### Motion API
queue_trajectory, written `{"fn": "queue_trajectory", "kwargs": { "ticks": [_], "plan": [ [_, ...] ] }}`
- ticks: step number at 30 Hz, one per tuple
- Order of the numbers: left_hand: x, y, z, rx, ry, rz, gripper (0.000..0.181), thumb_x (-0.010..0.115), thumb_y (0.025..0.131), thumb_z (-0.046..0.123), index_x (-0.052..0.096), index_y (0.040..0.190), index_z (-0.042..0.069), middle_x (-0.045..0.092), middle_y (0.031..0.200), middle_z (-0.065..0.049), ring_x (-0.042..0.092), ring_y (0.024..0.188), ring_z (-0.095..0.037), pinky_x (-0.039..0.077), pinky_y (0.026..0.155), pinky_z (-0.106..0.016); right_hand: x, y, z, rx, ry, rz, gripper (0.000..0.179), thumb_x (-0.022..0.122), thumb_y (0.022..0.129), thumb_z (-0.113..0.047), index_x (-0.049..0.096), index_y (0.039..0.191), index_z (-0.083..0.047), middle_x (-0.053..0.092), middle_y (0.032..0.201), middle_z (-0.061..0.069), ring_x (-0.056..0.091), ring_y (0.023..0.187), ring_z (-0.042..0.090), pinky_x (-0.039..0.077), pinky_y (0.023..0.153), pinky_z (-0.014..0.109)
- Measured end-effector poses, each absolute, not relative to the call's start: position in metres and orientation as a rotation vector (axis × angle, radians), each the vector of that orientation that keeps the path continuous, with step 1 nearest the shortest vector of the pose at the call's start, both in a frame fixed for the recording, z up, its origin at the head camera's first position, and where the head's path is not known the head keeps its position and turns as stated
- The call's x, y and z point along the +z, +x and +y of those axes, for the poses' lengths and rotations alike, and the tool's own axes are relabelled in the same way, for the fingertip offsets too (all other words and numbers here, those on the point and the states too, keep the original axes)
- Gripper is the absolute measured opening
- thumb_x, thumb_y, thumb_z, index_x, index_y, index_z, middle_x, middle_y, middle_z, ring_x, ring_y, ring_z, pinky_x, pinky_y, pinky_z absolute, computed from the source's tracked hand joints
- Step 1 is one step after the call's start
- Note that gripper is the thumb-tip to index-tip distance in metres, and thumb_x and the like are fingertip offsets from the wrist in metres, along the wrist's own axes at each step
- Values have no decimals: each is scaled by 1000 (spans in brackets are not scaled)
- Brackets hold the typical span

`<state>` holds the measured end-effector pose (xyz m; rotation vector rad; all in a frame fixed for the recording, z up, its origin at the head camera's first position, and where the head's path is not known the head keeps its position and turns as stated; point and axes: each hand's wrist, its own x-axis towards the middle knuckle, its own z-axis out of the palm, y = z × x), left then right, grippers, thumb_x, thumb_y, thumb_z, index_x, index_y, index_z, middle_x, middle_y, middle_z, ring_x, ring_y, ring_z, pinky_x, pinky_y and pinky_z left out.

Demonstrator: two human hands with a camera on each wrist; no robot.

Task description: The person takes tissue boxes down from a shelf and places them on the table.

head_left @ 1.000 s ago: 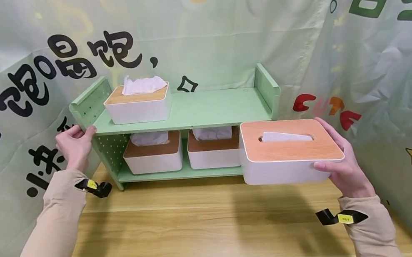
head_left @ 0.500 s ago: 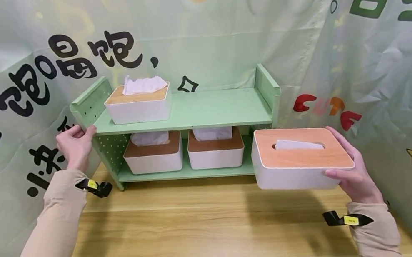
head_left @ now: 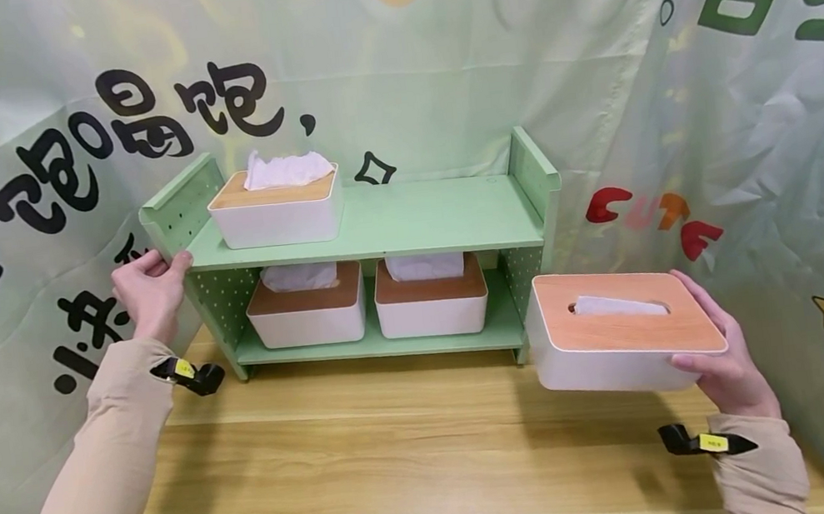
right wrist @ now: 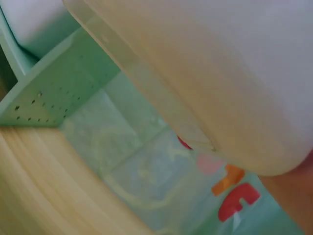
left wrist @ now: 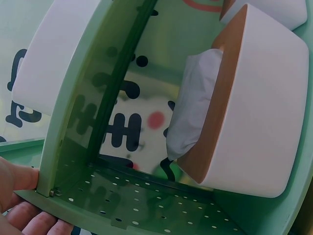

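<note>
My right hand [head_left: 728,358] holds a white tissue box [head_left: 608,366] with a wood-grain lid by its right end, thumb on the front side. The box hangs in the air to the right of the green two-tier shelf [head_left: 431,221], and only a little tissue shows in its slot. In the right wrist view the underside of this tissue box [right wrist: 220,73] fills the upper right. My left hand [head_left: 152,293] grips the shelf's left side panel. The left wrist view shows its thumb [left wrist: 22,176] against the upper board's front end and the fingers round the outside.
One tissue box [head_left: 276,221] stands on the upper tier at left. Two more, a left tissue box [head_left: 306,325] and a middle tissue box [head_left: 432,316], stand on the lower tier. A printed cloth [head_left: 438,78] hangs behind and beside the wooden table [head_left: 373,462].
My right hand has carried the tissue box right and slightly down, away from the shelf, uncovering the shelf's lower right end. The left hand has stayed in place.
</note>
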<state>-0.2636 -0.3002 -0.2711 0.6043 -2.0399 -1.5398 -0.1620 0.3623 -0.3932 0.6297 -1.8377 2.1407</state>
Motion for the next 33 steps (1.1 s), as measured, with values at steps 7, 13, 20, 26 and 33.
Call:
{"fn": "queue_trajectory", "kwargs": {
  "ticks": [7, 13, 20, 26, 33],
  "plan": [
    [-271, -264, -300, -1548, 587, -2031, 47, 72, 91, 22, 64, 135, 10, 51, 57, 37, 55, 66, 14, 45, 66, -5, -408, -163, 372, 2149, 610, -1822, 96, 48, 71, 20, 24, 159, -8, 49, 147, -1, 53, 122, 11, 52, 92, 19],
    [-272, -266, -301, -1561, 559, -2013, 47, 72, 90, 19, 63, 135, 7, 52, 54, 37, 55, 63, 15, 45, 63, -4, -419, -165, 381, 2156, 628, -1826, 95, 48, 72, 19, 23, 159, -8, 48, 147, -2, 52, 122, 10, 49, 95, 18],
    [-272, -266, -302, -1572, 577, -2011, 47, 72, 91, 20, 63, 136, 8, 51, 55, 37, 55, 64, 15, 46, 65, -4, -425, -171, 389, 2149, 586, -1855, 94, 50, 74, 19, 23, 159, -8, 49, 146, -4, 53, 122, 8, 49, 95, 16],
    [-271, -265, -302, -1575, 580, -2011, 48, 72, 90, 20, 63, 136, 9, 51, 55, 36, 56, 64, 14, 46, 64, -4, -432, -177, 397, 2141, 538, -1903, 96, 50, 73, 21, 24, 160, -11, 50, 146, -9, 53, 122, 5, 48, 95, 14],
    [-271, -265, -301, -1584, 592, -2009, 48, 72, 90, 20, 62, 136, 10, 50, 57, 35, 55, 66, 14, 46, 66, -4, -441, -184, 402, 2151, 486, -1944, 94, 53, 76, 20, 27, 159, -16, 50, 143, -12, 55, 119, 2, 49, 94, 13]
  ]
}}
